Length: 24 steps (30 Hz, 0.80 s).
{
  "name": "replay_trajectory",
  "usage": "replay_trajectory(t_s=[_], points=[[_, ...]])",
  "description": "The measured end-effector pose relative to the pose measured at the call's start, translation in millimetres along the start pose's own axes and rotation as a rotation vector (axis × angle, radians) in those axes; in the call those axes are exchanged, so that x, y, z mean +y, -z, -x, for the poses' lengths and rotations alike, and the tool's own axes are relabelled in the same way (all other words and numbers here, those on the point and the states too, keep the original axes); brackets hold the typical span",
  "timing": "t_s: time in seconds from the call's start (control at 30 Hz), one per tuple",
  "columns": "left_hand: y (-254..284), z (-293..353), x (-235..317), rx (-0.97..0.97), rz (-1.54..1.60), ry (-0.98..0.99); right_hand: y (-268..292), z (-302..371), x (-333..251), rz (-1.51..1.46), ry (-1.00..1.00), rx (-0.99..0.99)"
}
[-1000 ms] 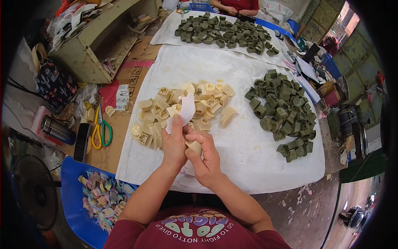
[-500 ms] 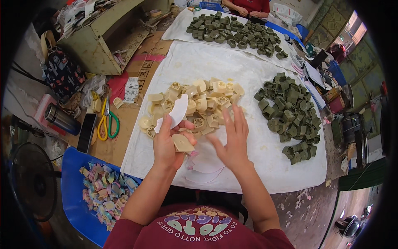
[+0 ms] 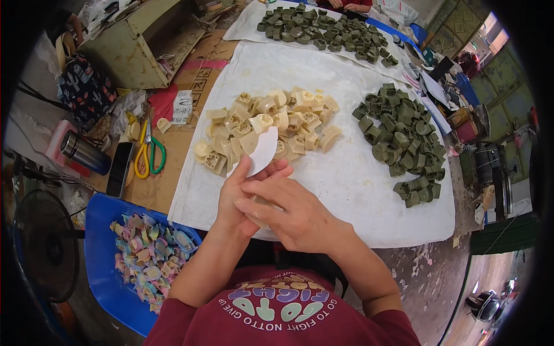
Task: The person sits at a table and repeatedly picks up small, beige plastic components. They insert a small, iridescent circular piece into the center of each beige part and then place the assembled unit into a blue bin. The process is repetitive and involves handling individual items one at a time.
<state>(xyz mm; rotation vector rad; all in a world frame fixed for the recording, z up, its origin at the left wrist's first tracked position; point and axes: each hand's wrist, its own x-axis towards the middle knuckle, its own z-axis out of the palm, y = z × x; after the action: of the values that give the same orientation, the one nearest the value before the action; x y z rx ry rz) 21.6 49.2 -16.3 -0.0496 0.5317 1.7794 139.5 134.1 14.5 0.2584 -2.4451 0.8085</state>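
My left hand [image 3: 235,197] pinches a curved white paper-like strip [image 3: 265,149] that points up and away from me. My right hand [image 3: 300,216] has come over it, fingers bent across the left palm. A cream moulded piece [image 3: 262,202] shows a little between the two hands, mostly covered by fingers. Just beyond the hands lies a heap of cream moulded pieces [image 3: 314,138], some rounded and some showing ribbed hollow insides. The heap rests on a white cloth [image 3: 358,202] spread over the table.
Dark green moulded pieces lie in a pile [image 3: 404,144] at right and another [image 3: 323,32] at the far end, where a person's hands [image 3: 352,7] show. Left are scissors [image 3: 149,150], a phone [image 3: 120,168], a flask [image 3: 86,151] and a blue tub [image 3: 107,277] of pastel pieces.
My right hand has moved left from the cloth onto my left hand and bent its fingers. The cream piece, earlier plain in my left hand, is now mostly covered. The view has shifted slightly.
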Motion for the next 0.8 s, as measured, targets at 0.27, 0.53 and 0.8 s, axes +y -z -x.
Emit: replay_trajectory(t_s=[0.27,0.53,0.8], points=[[2,16,-3,0.054,-0.090,-0.210,-22,15,-24,-0.256,-0.394,0.357],[6,29,-5,0.080,-0.339,-0.334,-10,19,-37,-1.095,-0.738,0.532],[-13,49,-14,-0.077,-0.325,-0.246,9,11,-20,-1.324,-0.764,0.657]])
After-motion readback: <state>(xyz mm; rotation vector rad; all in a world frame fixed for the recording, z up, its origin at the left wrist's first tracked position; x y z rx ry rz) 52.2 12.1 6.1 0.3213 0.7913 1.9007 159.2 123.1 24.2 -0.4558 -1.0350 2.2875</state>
